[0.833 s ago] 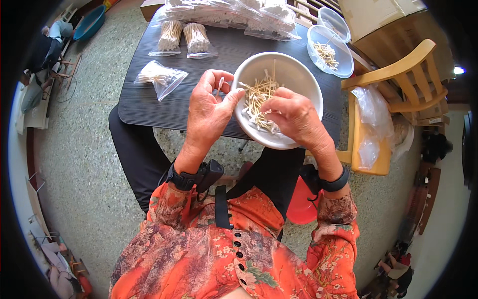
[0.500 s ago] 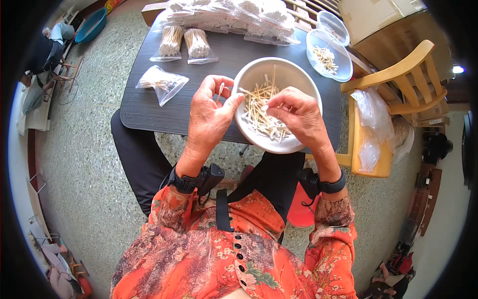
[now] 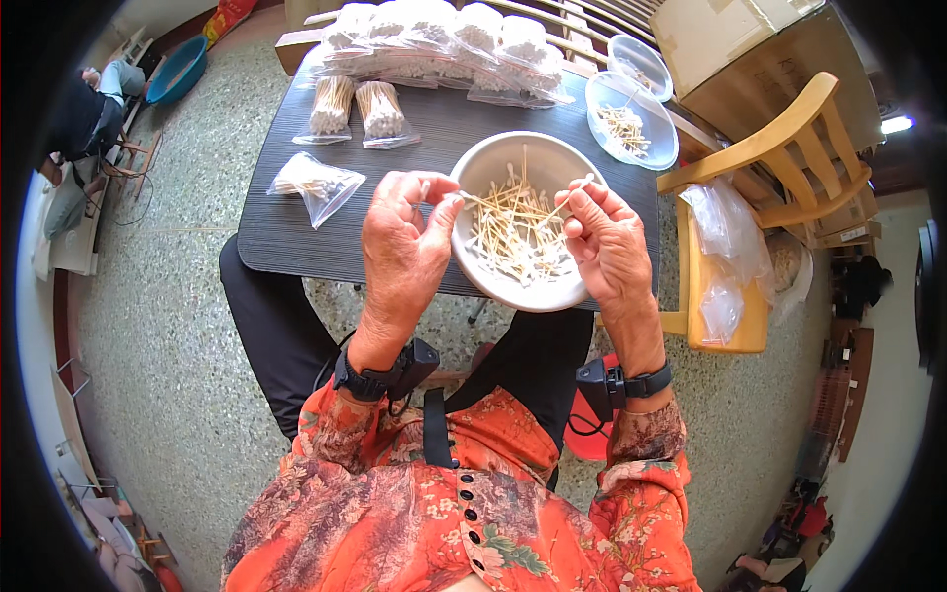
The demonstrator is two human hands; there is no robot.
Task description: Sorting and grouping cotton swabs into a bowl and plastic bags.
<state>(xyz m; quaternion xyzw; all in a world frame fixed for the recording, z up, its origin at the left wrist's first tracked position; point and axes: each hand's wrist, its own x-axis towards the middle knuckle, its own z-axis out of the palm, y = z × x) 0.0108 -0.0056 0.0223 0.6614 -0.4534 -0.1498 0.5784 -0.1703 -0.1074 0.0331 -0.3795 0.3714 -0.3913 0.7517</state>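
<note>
Loose cotton swabs (image 3: pixel 518 232) lie jumbled in a pale round bowl (image 3: pixel 508 296) at the front of the dark table. My left hand (image 3: pixel 404 237) is at the bowl's left rim, its fingers closed round cotton swabs whose white tips poke out near the thumb and forefinger. Over the bowl's right side, my right hand (image 3: pixel 610 237) pinches a cotton swab between thumb and fingers, one white tip showing above. Left of the bowl lies a clear zip bag (image 3: pixel 318 187) with some swabs in it. Behind it stand two filled swab bags (image 3: pixel 331 107).
Stacked bags of swabs (image 3: pixel 434 44) line the table's far edge. A clear blue tub (image 3: pixel 646 123) with swabs sits at the far right corner, another tub (image 3: pixel 636 64) behind it. A wooden chair (image 3: pixel 730 306) holding plastic bags (image 3: pixel 730 237) stands to the right, near cardboard boxes (image 3: pixel 769 69).
My right hand has risen from the swabs in the bowl and moved to its right rim, now pinching a swab. My left hand has shifted slightly down and turned. The view has tilted a little.
</note>
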